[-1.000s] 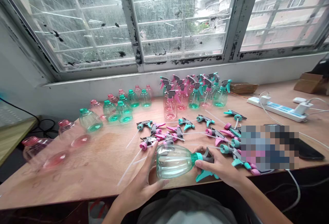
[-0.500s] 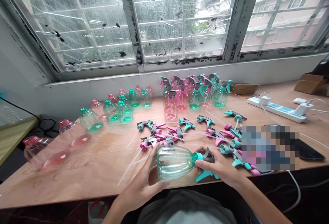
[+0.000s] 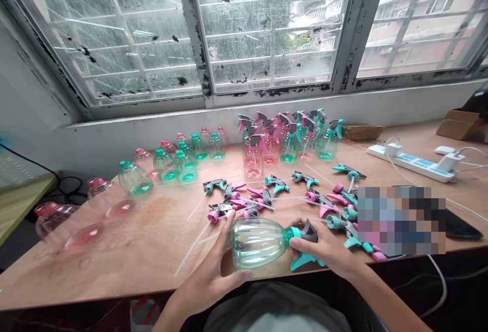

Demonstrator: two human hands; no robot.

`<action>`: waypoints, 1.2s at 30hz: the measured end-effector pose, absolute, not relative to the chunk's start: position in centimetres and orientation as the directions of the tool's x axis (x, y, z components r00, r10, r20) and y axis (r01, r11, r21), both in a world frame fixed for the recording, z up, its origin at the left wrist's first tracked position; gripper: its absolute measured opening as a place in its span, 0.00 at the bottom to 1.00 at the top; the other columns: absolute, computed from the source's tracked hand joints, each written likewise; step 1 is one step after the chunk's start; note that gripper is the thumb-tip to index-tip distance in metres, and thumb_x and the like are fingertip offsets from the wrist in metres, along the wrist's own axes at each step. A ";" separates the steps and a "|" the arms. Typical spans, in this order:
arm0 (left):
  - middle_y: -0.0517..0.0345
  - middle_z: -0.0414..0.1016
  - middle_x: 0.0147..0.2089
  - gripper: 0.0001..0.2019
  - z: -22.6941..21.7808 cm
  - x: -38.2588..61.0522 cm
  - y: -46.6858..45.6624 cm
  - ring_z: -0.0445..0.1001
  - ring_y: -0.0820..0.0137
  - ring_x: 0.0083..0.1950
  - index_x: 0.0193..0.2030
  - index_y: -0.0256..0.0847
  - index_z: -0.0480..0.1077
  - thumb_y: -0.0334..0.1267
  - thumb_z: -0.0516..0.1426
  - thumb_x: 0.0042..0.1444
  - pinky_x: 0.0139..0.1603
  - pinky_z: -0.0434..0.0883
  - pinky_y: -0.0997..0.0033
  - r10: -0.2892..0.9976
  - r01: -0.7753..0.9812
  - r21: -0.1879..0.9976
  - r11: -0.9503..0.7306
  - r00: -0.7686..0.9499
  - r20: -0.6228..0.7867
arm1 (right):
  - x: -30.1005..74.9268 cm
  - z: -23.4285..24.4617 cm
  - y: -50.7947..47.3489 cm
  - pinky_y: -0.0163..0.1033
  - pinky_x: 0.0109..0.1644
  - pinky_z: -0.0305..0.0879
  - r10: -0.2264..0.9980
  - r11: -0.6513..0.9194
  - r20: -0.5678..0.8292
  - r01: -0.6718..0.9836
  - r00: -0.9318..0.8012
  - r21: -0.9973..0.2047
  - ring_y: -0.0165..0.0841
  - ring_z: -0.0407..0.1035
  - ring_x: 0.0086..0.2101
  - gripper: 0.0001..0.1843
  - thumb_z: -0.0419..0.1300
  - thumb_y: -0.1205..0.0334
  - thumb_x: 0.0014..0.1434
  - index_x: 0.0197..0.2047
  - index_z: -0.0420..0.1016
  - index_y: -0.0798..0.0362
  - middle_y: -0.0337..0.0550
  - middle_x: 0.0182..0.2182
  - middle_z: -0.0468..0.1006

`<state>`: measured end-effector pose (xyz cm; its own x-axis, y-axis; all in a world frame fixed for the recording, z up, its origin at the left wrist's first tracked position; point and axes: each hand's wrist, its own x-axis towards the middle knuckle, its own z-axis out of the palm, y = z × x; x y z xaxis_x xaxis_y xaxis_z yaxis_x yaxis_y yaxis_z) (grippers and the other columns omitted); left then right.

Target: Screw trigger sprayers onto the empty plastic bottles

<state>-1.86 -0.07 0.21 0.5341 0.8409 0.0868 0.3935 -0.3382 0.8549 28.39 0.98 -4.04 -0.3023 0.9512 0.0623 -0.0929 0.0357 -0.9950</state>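
Note:
A clear green spray bottle (image 3: 257, 243) lies sideways in front of me, above the table's near edge. My left hand (image 3: 217, 258) is around its base end, thumb below and fingers at the far side. My right hand (image 3: 324, 245) grips the grey and turquoise spray head (image 3: 308, 233) at the bottle's neck, thumb against the turquoise collar. Its turquoise trigger points down toward me. Just beyond the bottle lie several loose spray heads, pink ones (image 3: 263, 194) and turquoise ones (image 3: 277, 183), with thin clear tubes.
Open-necked pink bottles (image 3: 110, 197) and green bottles (image 3: 135, 177) stand at left. Several bottles with spray heads (image 3: 253, 156) stand by the window wall. A white power strip (image 3: 412, 161) with cables, a dark phone-like object (image 3: 461, 222) and a cardboard box (image 3: 457, 123) lie at right.
Both hands keep their hold on the spray bottle. The bottle's base end has dipped very slightly toward me; nothing else has visibly moved.

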 end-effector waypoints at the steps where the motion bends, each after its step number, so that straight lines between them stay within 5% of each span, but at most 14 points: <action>1: 0.60 0.37 0.83 0.51 0.2 -1.9 -0.1 0.39 0.54 0.82 0.79 0.63 0.29 0.37 0.63 0.65 0.79 0.51 0.50 0.835 0.378 0.859 -0.346 0.541 0.098 | 28.4 -4.1 1.0 0.40 0.37 0.74 0.953 0.038 0.062 -0.085 -0.298 -0.996 0.37 0.78 0.32 0.17 0.72 0.51 0.61 0.45 0.76 0.51 0.37 0.29 0.84; 10: 0.60 0.35 0.83 0.47 -0.1 -1.8 0.0 0.39 0.54 0.82 0.78 0.65 0.35 0.31 0.61 0.65 0.76 0.60 0.56 0.823 0.243 0.930 -0.275 0.560 0.097 | 28.4 -4.4 1.0 0.41 0.37 0.75 0.960 0.024 0.043 -0.075 -0.275 -0.997 0.38 0.77 0.31 0.19 0.73 0.50 0.60 0.47 0.74 0.51 0.38 0.28 0.84; 15: 0.55 0.37 0.83 0.41 -0.5 -1.7 0.0 0.46 0.51 0.81 0.77 0.61 0.44 0.31 0.60 0.66 0.72 0.67 0.59 0.808 0.122 0.964 -0.234 0.576 0.123 | 28.4 -4.3 1.0 0.42 0.38 0.74 0.959 0.023 0.040 -0.066 -0.279 -0.998 0.39 0.78 0.31 0.20 0.73 0.50 0.59 0.47 0.75 0.52 0.38 0.27 0.83; 20: 0.53 0.38 0.83 0.41 -1.1 -2.1 0.0 0.55 0.53 0.79 0.78 0.63 0.40 0.31 0.58 0.68 0.73 0.66 0.55 0.822 0.147 0.963 -0.226 0.559 0.108 | 28.3 -4.1 1.0 0.43 0.38 0.74 0.958 0.018 0.041 -0.082 -0.284 -0.996 0.39 0.78 0.31 0.19 0.73 0.50 0.59 0.46 0.75 0.52 0.39 0.27 0.83; 29: 0.54 0.41 0.83 0.54 -0.2 -1.7 -0.3 0.34 0.49 0.82 0.79 0.60 0.30 0.36 0.66 0.61 0.70 0.70 0.56 0.842 0.179 0.973 -0.145 0.539 0.026 | 28.4 -4.2 0.9 0.41 0.38 0.74 0.958 -0.001 0.035 -0.127 -0.285 -0.992 0.39 0.79 0.31 0.20 0.73 0.49 0.59 0.46 0.74 0.50 0.37 0.27 0.84; 36: 0.52 0.39 0.83 0.46 -0.7 -1.9 -0.3 0.55 0.51 0.78 0.79 0.61 0.36 0.41 0.63 0.66 0.72 0.67 0.57 0.848 0.140 0.978 -0.153 0.527 0.057 | 28.4 -4.1 0.9 0.40 0.37 0.74 0.953 0.010 0.056 -0.151 -0.299 -0.988 0.37 0.79 0.30 0.18 0.73 0.50 0.60 0.45 0.75 0.51 0.37 0.27 0.84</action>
<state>-1.87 -0.28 -0.67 0.5273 0.8477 0.0571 0.1401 -0.1530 0.9782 28.41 0.89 -4.09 -0.2985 0.9528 0.0556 -0.1514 0.0102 -0.9884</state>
